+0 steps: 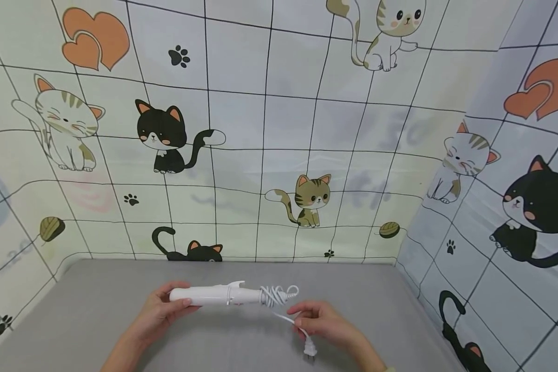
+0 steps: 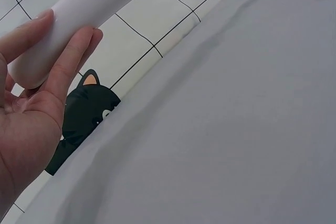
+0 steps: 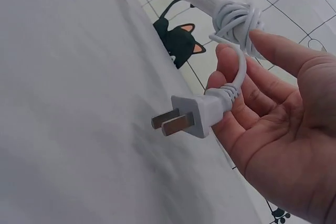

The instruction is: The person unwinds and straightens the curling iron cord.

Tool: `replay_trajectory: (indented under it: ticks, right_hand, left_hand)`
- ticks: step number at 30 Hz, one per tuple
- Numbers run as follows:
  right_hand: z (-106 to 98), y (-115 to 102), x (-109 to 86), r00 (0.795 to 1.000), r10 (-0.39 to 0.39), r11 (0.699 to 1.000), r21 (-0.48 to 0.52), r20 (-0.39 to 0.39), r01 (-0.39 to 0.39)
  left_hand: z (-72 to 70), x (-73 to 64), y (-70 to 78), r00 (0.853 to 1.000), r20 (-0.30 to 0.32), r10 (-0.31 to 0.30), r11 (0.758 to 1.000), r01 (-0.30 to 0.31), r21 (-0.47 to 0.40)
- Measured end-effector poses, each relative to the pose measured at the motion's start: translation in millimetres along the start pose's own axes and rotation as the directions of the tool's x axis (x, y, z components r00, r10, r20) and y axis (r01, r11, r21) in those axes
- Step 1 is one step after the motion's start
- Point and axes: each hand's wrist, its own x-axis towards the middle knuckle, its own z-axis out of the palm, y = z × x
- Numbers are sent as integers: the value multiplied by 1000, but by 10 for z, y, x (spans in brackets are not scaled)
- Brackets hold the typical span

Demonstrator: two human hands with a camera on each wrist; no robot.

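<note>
Your left grip [image 1: 167, 307] holds the white wand [image 1: 209, 295] by its broad end, above the grey desk [image 1: 232, 343]; your right grip [image 1: 323, 323] curls loosely round its cord [image 3: 241, 66]. The glossy, rigid tube looks light but slippery, so grasp it mid-barrel; the rubbery cord, ending in a flat-pronged plug [image 3: 199, 113], should bend easily

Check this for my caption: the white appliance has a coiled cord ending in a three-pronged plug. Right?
Not three: the right wrist view shows the plug has two prongs. The white appliance does have a coiled cord.
</note>
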Motion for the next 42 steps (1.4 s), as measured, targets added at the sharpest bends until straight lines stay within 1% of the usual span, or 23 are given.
replay_trajectory:
  ticks: [3,6,8,11,15,18,23,26,29,31,32,33,36,39,42]
  right_hand:
    - [35,13,18,1000,14,1000,24,2,-14]
    - [61,5,27,998,61,998,25,-36,-60]
    - [69,-4,24,995,76,997,4,-71,-76]
    - [63,5,23,992,39,997,-63,-117,-46]
    - [43,21,27,980,0,991,-128,-198,-26]
    - [32,19,41,963,-12,988,-154,-268,-30]
    - [40,-12,81,924,-42,978,-205,-381,-39]
    - [52,-26,100,896,-57,974,-220,-441,-46]
    - [38,-23,96,862,-74,974,-221,-501,-45]
    - [9,-14,72,849,-82,976,-213,-523,-37]
    - [-8,-11,56,847,-83,977,-208,-525,-33]
    - [-27,-10,39,850,-86,978,-208,-519,-28]
    - [-83,-15,-20,870,-86,977,-211,-486,-21]
    - [-123,-38,-70,883,-68,975,-219,-465,-41]
    - [-155,-50,-107,888,-48,969,-236,-457,-69]
  left_hand:
    - [-3,-9,7,1000,10,1,1000,-1,6]
    - [-11,-26,9,1000,25,-9,1000,9,17]
    - [-19,-36,11,999,40,-15,1000,14,25]
    - [-25,-41,19,998,58,-24,999,22,41]
    - [-42,-34,24,996,84,-29,998,24,56]
    - [-54,-39,26,995,88,-41,997,36,67]
    - [-65,-61,25,994,90,-63,995,55,85]
    - [-75,-66,20,993,103,-60,995,51,91]
    - [-99,-71,3,991,127,-47,996,36,86]
    - [-122,-81,-13,989,140,-43,996,31,82]
    - [-135,-88,-22,989,142,-41,996,31,78]
    - [-147,-96,-30,989,140,-41,997,31,75]
    - [-181,-114,-53,991,122,-48,997,40,68]
    - [-204,-117,-65,994,96,-50,997,44,68]
    - [-217,-111,-65,996,80,-42,997,37,68]
